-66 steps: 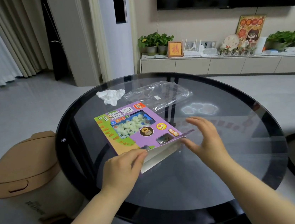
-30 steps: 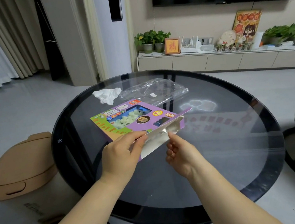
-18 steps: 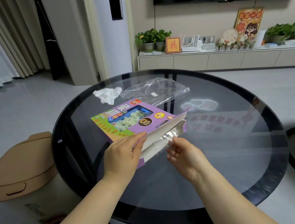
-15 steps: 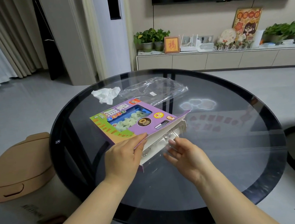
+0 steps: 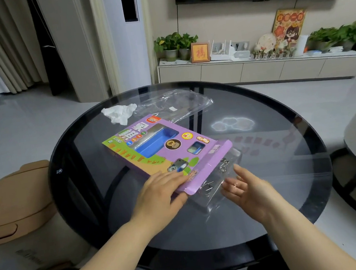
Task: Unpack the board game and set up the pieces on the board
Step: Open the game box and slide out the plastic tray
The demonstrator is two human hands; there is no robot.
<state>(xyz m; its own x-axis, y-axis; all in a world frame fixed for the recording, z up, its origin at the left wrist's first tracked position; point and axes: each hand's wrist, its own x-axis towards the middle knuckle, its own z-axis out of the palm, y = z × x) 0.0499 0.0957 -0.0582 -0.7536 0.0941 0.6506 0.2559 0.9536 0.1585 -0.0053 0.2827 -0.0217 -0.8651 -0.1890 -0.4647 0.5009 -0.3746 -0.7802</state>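
- Trouble, as I judge it from the head view, lies with the clear tray (image 5: pixel 218 185). It juts from the open near end of the box (image 5: pixel 162 145) and looks only half supported. If it comes free at a tilt, whatever it holds could spill over the glass surface (image 5: pixel 278 178) and roll off the edge.
- My right hand (image 5: pixel 246 188) is open, palm up, with its fingers (image 5: pixel 240 172) spread at the tray's near side. I cannot tell whether they touch it. The plastic is nearly invisible against the glass, so a misjudged grab is likely.
- My left hand (image 5: pixel 159 195) lies on the box's near corner with straight fingers (image 5: pixel 177 175) pressing down and gripping nothing that I can see. The box lies flat near the middle of the surface. On smooth glass it may slide as the tray is drawn out.
- The purple flap (image 5: pixel 210 166) hangs over the tray and could snag it.
- Half a second ago the box's near end was lifted and pale pieces showed through its window (image 5: pixel 157 140). Now the box is down flat, the window shows only a blue hollow, and the tray has come out toward me.
- The tissue (image 5: pixel 118 114) and the plastic bag (image 5: pixel 175 106) lie unmoved beyond the box.
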